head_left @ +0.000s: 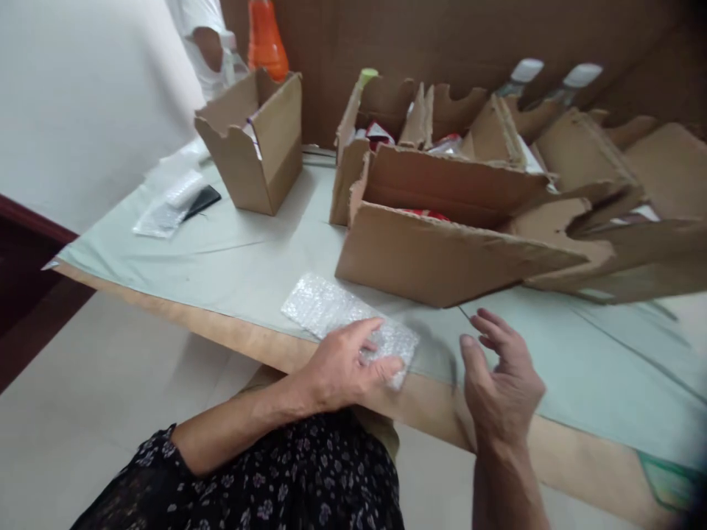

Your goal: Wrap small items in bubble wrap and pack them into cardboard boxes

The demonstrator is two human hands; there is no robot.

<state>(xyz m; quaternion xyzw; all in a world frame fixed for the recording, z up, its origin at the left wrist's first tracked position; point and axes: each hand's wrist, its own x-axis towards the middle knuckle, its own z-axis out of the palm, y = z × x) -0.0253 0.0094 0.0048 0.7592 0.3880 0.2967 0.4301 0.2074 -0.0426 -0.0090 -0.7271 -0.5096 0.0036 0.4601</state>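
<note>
A flat piece of bubble wrap [323, 305] lies slantwise at the table's front edge. My left hand [350, 364] rests over its right part, with thumb and forefinger apart on the clear plastic. Whether anything is inside the wrap I cannot make out. To the right, my right hand [500, 375] is raised above the table, palm turned inward, thumb and fingers apart, and I see nothing held between them. A thin dark line shows by its fingertips, too fine to name. Just beyond that hand stands a long cardboard box [436, 258] with something red inside.
More open-topped cardboard boxes [381, 110] crowd the back right. A separate cardboard box [251, 162] stands left, near an orange bottle [266, 44]. Bubble wrap [166, 210] and a flat black item [202, 200] lie at the left. White-capped bottles [526, 71] stand behind. Another person's sleeve [202, 15] shows.
</note>
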